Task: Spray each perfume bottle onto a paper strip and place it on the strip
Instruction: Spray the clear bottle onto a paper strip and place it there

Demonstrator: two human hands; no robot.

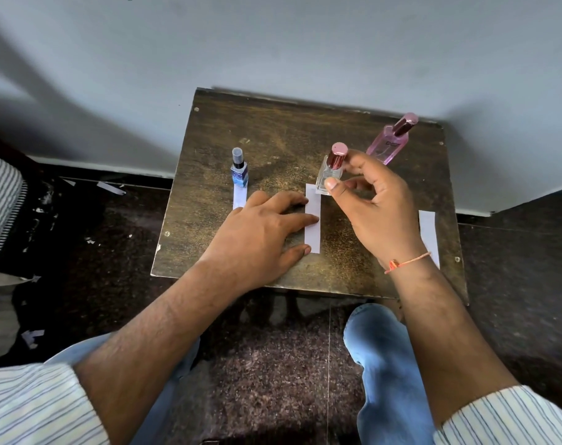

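Progress stands near two of three. Blue bottle (239, 171) rests on its strip (239, 197), left of the middle strip (312, 218). Right hand (374, 207) pinches the clear bottle (329, 175) at that strip's far end; left hand (266, 232) lies flat, fingers pressing it. Pink bottle (389, 141) and right strip (429, 234) remain apart on the desk (273, 130), evidently outstanding.

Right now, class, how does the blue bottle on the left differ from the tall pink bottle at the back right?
The blue bottle is short with a grey cap; the pink bottle is tall with a metallic pink cap. The blue bottle stands on the end of a paper strip; the pink bottle stands on the bare table, off any strip. Both are capped, and no hand touches either.
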